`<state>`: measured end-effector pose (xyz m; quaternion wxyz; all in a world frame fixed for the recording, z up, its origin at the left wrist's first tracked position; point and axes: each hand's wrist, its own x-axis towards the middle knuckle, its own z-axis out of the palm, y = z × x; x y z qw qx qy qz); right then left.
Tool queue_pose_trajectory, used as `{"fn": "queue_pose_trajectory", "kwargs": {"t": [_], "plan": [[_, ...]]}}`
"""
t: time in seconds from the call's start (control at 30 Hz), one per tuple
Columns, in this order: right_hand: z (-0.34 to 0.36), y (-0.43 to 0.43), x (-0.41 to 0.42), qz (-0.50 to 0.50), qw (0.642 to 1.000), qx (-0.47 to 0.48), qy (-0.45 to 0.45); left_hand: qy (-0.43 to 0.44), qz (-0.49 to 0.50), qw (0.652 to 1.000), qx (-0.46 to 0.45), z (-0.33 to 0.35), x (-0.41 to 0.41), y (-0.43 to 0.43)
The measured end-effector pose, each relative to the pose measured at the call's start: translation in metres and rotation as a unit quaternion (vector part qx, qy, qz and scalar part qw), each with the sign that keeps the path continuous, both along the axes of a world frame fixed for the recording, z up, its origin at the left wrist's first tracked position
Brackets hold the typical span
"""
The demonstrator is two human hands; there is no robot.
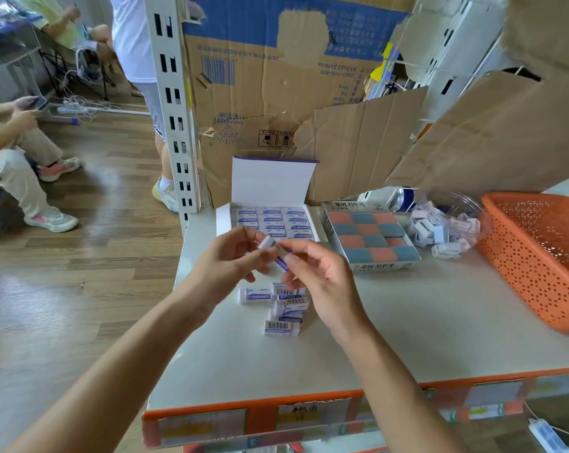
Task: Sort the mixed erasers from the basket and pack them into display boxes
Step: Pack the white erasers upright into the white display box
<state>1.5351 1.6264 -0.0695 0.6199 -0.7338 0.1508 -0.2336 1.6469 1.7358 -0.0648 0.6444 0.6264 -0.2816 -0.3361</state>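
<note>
From the head view, both hands are raised together just in front of the white display box (271, 183). The left hand (230, 259) and the right hand (319, 276) pinch one eraser (268, 242) between their fingertips. Its white end points up toward the box and its purple sleeve points down between the hands.

The white display box stands with its lid flap upright, and rows of purple-labelled erasers fill it. Nearer the person than this box, partly under the right hand, a small cluster of loose erasers (283, 308) lies on the grey surface (407, 322). Some show barcodes and one shows its ERASER label.

Just to the right of the white display box sits a second display box (384, 265), packed with red and blue blocks in a checker pattern. Further right of it is a clear tub (446, 230) lying on its side, with small pale erasers spilling from its mouth. Beyond that is the orange basket (538, 256). Torn cardboard (276, 93) rises behind the white display box
</note>
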Motion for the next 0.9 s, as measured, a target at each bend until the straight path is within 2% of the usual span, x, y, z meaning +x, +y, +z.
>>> {"fn": "queue_pose_trajectory", "kwargs": {"t": [0.17, 0.3, 0.37, 0.47, 0.6, 0.67, 0.77, 0.9], "plan": [[-0.004, -0.010, 0.004, -0.020, 0.996, -0.087, 0.025, 0.004, 0.005, 1.000, 0.002, -0.001, 0.005, -0.006], [-0.006, -0.020, 0.011, -0.053, 0.948, -0.312, 0.021, 0.016, 0.029, 0.999, -0.006, -0.004, 0.010, -0.014], [-0.006, -0.026, 0.018, -0.067, 0.930, -0.361, 0.016, -0.003, 0.043, 0.999, -0.003, -0.006, 0.013, -0.016], [-0.006, -0.041, 0.038, -0.106, 0.912, -0.391, 0.061, -0.130, 0.117, 0.983, 0.052, -0.009, 0.022, -0.017], [-0.008, -0.057, 0.077, -0.095, 0.894, -0.409, 0.154, -0.262, 0.172, 0.930, 0.192, -0.015, 0.042, -0.018], [-0.010, -0.057, 0.095, -0.078, 0.884, -0.426, 0.179, -0.258, 0.157, 0.926, 0.225, -0.022, 0.053, -0.021], [-0.014, -0.053, 0.115, -0.066, 0.882, -0.429, 0.186, -0.218, 0.121, 0.943, 0.222, -0.030, 0.064, -0.025], [-0.017, -0.049, 0.128, -0.096, 0.870, -0.454, 0.166, -0.247, 0.096, 0.942, 0.204, -0.033, 0.065, -0.027]]}}
